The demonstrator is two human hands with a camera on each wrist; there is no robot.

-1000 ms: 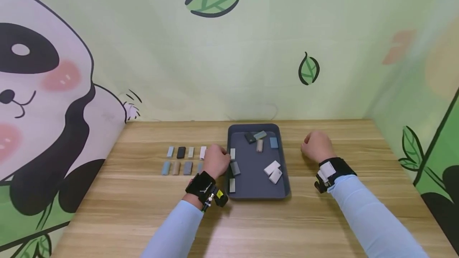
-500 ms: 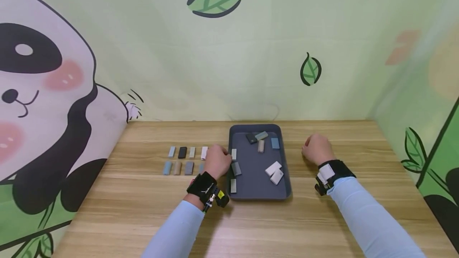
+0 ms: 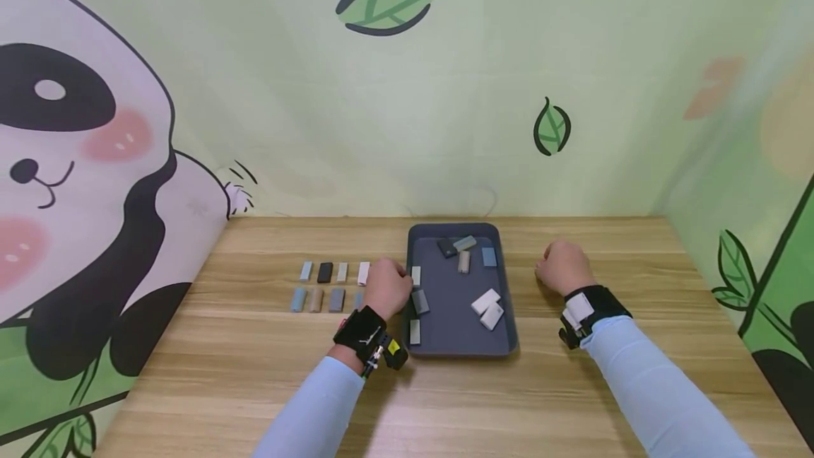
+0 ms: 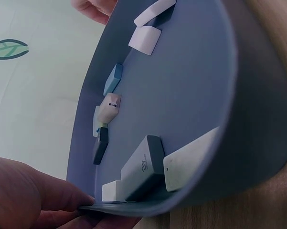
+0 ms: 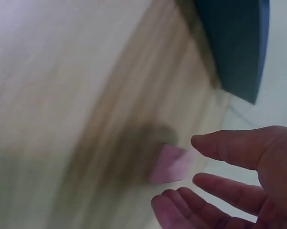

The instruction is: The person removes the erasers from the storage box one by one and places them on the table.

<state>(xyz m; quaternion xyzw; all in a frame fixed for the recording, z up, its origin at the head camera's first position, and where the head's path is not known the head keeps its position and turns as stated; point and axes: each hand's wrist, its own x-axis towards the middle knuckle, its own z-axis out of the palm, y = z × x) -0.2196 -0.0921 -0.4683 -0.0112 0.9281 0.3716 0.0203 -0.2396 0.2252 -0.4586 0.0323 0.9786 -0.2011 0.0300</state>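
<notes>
My left hand (image 3: 388, 288) pinches the left rim of a dark blue-grey tray (image 3: 454, 341), thumb over the edge and fingers beneath, as the left wrist view shows. In the tray lie several small erasers: a grey one (image 4: 144, 167) marked AB, a pale one (image 4: 188, 160), two white ones, a blue one (image 3: 488, 257), a beige one and a dark one among them. To the right of the tray, my right hand (image 3: 564, 267) is low over the table. The right wrist view shows its thumb and fingers apart around a small pink eraser (image 5: 172, 164), hidden in the head view.
Left of the tray, two rows of erasers lie on the wooden table (image 3: 445, 408), including a black one (image 3: 325, 272), a white one (image 3: 364, 273) and a grey one (image 3: 337, 300). My left hand partly covers the row ends. A printed panda backdrop (image 3: 286, 90) stands behind.
</notes>
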